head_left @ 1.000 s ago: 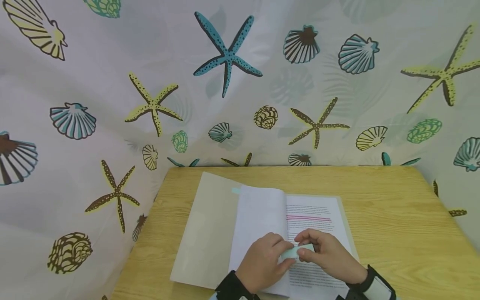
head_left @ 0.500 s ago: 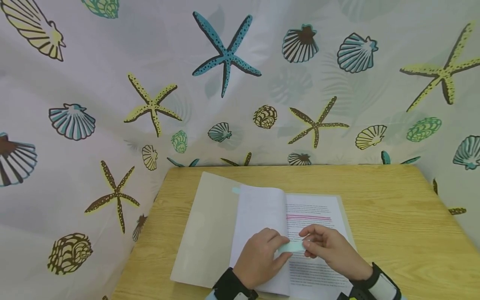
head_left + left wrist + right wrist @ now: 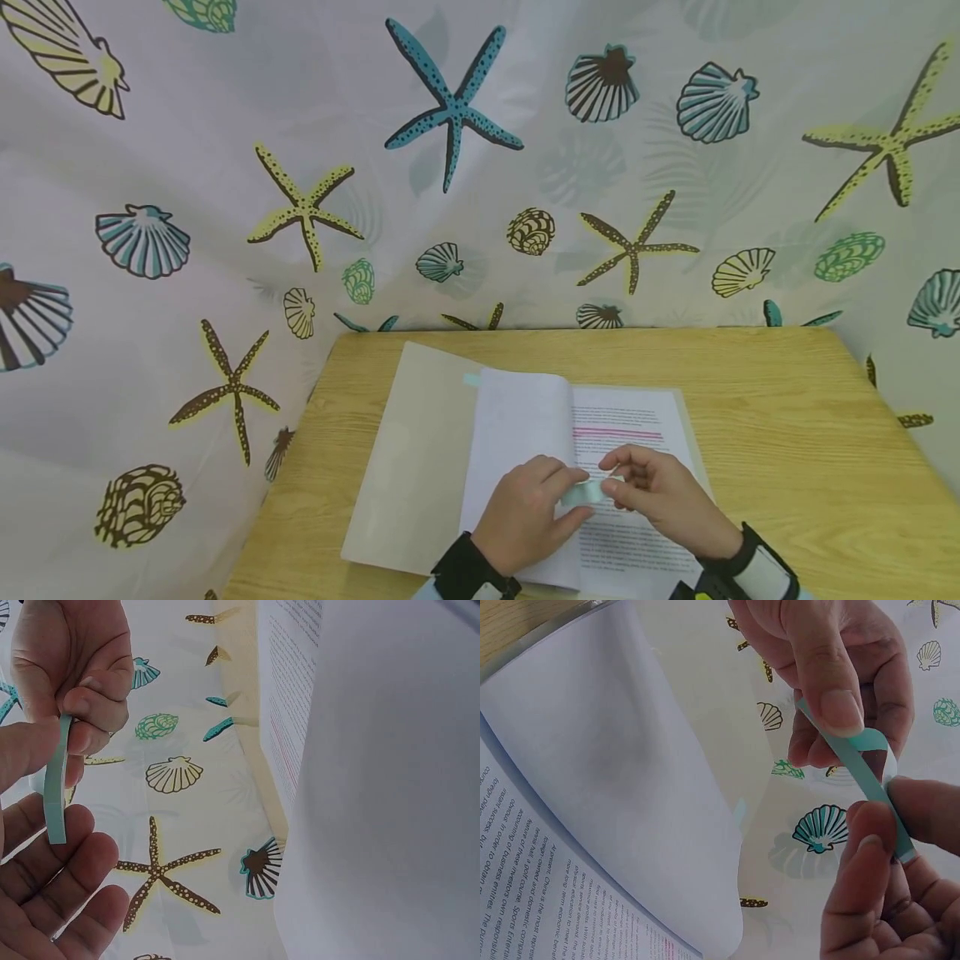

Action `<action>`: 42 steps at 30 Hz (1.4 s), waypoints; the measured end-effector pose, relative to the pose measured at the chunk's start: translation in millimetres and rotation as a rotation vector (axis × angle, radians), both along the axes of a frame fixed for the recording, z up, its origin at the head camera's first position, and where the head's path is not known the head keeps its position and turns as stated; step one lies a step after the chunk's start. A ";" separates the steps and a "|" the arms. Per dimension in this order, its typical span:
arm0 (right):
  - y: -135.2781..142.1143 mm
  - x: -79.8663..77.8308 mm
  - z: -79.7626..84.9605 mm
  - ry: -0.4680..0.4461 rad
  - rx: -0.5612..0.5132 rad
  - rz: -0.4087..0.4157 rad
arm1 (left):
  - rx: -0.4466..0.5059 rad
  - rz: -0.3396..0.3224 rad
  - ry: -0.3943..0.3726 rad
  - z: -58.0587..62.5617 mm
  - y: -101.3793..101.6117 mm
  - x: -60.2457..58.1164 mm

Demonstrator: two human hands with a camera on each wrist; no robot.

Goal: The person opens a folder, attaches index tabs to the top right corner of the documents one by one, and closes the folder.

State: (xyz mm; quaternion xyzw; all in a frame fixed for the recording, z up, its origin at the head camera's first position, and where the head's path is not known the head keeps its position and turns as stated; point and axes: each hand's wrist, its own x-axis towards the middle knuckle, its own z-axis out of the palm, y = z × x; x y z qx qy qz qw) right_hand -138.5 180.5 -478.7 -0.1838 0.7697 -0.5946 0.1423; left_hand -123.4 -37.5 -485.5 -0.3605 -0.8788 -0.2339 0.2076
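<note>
1. Above the middle of the document (image 3: pixel 633 417), near its inner fold, a pale green strip (image 3: pixel 583 492) is held between two hands; from the wrist views it is judged to be raised clear of the paper.
2. Near the document's fold, one end of the strip is pinched by the left hand (image 3: pixel 528 510), its thumb and fingers bent round it with little gap left.
3. Over the document's printed side, the other end is pinched between thumb and fingertips by the right hand (image 3: pixel 667 500), its remaining fingers curled in.
4. A grip at both ends was probably chosen so that so narrow a piece can be steadied; in the right wrist view a looped layer is seen beside the straight part, though whether it is a separate leaf cannot be told.
5. At the document's left, the cover (image 3: pixel 408 458) is laid flat and a blank page (image 3: pixel 521 425) is turned over it, presumably so that the printed text is exposed. By that page's top edge a small pale tab (image 3: pixel 472 380) is seen on the cover.
6. Across the document's printed side, pink lines (image 3: pixel 618 435) are drawn.
7. Around the document, no container is seen; only sheets are held, within its cover.
</note>
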 end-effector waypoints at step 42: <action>-16.0 5.0 -1.4 0.887 0.210 -0.360 | 0.331 0.081 0.173 -1.2 18.6 3.6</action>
